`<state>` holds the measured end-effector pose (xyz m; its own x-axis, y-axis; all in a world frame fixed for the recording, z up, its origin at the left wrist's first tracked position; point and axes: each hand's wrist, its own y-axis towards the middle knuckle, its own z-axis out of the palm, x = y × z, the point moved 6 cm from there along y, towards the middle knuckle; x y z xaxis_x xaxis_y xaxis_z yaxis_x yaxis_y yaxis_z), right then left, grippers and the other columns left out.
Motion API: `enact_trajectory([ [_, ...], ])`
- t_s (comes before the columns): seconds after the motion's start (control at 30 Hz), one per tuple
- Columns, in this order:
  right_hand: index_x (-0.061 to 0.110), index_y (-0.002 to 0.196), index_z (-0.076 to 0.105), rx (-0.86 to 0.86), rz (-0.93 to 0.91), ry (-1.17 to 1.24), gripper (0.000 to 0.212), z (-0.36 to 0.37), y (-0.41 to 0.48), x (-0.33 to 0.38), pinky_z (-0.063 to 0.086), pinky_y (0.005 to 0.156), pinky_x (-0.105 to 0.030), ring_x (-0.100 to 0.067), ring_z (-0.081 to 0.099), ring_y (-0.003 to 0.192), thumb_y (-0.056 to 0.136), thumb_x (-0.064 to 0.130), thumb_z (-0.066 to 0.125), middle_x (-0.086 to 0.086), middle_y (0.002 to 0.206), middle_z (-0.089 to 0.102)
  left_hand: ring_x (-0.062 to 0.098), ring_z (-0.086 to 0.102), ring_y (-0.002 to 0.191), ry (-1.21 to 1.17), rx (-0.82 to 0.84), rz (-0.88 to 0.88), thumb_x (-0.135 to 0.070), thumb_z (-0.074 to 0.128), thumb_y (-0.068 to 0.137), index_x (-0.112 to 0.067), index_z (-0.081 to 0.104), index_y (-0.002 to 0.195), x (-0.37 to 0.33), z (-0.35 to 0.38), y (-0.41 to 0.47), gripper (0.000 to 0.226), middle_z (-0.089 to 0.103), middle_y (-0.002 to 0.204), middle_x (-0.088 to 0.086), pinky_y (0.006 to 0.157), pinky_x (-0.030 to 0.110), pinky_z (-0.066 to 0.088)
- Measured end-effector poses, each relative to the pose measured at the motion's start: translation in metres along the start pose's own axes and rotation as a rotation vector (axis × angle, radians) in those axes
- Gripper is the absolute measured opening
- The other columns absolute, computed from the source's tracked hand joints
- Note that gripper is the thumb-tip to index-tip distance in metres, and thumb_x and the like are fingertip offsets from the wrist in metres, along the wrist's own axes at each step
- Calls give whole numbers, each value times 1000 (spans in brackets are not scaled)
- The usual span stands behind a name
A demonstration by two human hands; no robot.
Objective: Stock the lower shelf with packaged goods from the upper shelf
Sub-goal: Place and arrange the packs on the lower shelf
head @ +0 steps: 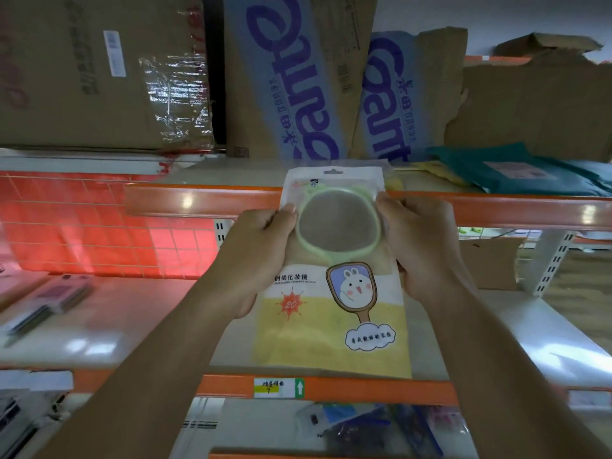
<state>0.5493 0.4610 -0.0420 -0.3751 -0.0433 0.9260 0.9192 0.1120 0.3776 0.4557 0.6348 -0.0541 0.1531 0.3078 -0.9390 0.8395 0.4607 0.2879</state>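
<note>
Fingers: our fingers [269, 222] pinch the packaged mirror [334, 293] by its two side edges, thumbs pressed on the front. The other fingers curl behind it and are mostly hidden.
Left hand: our left hand [261, 240] grips the pouch at its 9 o'clock, beside the green mirror rim.
Right hand: our right hand [427, 246] grips it at its 3 o'clock, level with the left.
Packaged mirror: it is held upright in the air between our two hands. Its top overlaps the orange lip of the upper shelf [198, 202], and its yellow bottom hangs over the lower shelf [139, 323].
Upper shelf: cardboard boxes [82, 77] stand at 11 to 1 o'clock, and teal packets [516, 172] lie at 2 o'clock.
Lower shelf: a stack of flat packets [53, 301] lies at 9 o'clock. A price label [278, 387] sits on the front edge at 6 o'clock, just under the pouch.
Backing: we see a red grid panel [99, 226] at 9 o'clock.
</note>
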Motion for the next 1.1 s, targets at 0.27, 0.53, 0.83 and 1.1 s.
enact_trajectory([
  [0.27,14,46,29,-51,-149,-240,53,38,-54,-14,17,48,-26,-8,18,39,92,15,54,11,36,21,15,27,44,174,-46,115,-38,42,99,13,45,76,22,-48,-34,56,35,57,8,50,30,25],
  [0.53,13,46,36,-46,-111,-305,52,61,-95,-47,19,45,-25,-10,24,42,94,20,54,5,41,27,11,26,38,263,-22,98,-38,42,99,4,41,63,62,-75,-60,55,29,46,0,44,24,25],
  [0.83,8,49,34,10,-49,-313,51,72,-113,-74,22,48,-28,-10,24,46,95,19,54,3,44,27,12,30,39,311,-14,40,-38,37,100,-12,38,56,95,-79,-85,52,32,43,-4,47,28,29],
  [1.1,3,58,41,67,192,-97,46,63,-113,-99,20,39,-19,-6,22,39,99,22,53,7,43,25,8,27,40,291,54,-35,-39,39,100,-10,39,59,101,-64,-116,49,30,47,-4,42,18,24],
])
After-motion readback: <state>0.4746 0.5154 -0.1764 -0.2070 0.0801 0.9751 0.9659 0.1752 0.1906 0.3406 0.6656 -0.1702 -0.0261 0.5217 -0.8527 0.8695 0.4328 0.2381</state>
